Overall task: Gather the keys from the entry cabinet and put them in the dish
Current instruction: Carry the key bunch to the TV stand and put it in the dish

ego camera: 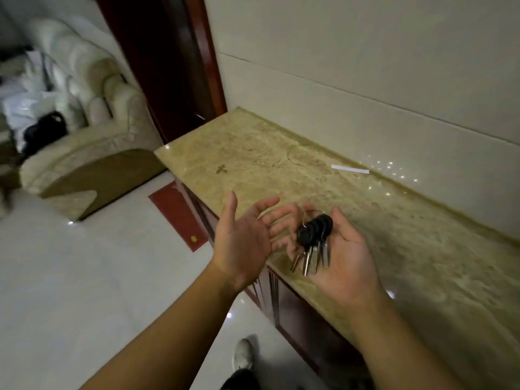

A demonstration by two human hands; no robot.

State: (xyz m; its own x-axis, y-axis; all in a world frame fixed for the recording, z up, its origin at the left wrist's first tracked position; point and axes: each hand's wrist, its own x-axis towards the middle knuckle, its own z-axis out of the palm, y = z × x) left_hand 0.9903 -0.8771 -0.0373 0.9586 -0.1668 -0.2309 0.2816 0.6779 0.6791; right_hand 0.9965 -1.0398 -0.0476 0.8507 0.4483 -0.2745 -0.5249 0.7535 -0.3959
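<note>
Black-headed silver key bunch (313,240) lying on released right hand (343,257); left hand (242,240) released. Gathering seemingly finishing; dish, unseen, needing finding.

Black-headed keys (311,236) bunched together, lying in upturned right hand (342,256).

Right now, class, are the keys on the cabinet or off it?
Off it: the keys lie on the upturned right hand, above the cabinet.

The bunch of metal keys (313,235) has black heads and silver blades. The stone cabinet top (253,153) is speckled yellow-brown.
</note>
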